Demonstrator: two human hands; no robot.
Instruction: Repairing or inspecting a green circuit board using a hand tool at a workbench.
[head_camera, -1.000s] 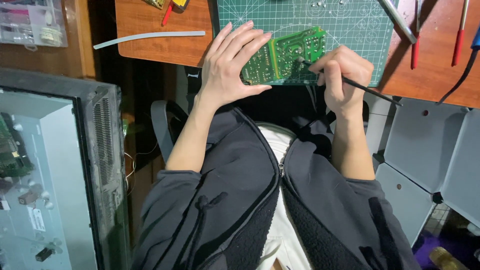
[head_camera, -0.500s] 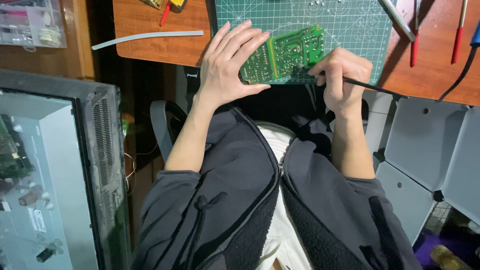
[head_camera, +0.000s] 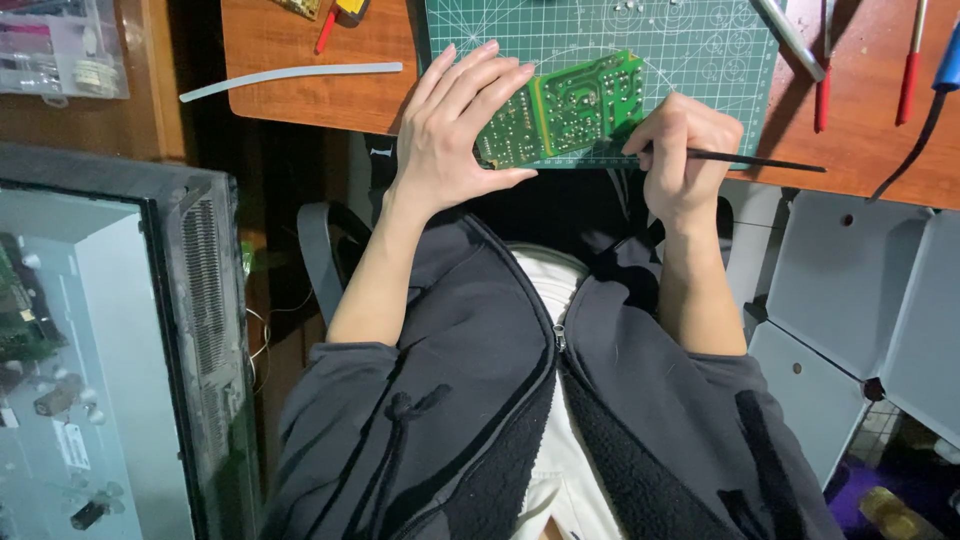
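A green circuit board, solder side up, lies tilted on the near edge of a green cutting mat. My left hand grips the board's left end, fingers spread over it and thumb underneath. My right hand is closed around a thin black tool whose shaft sticks out to the right. The tool's tip meets the board's right lower edge, hidden by my fingers.
The mat rests on a wooden desk. A grey strip lies on the left of the desk. Red-handled tools and a metal tool lie at right. An opened device chassis stands at left. White boxes sit under the desk at right.
My hands and the board have shifted only slightly; the right hand keeps working the tool at the board's right edge.
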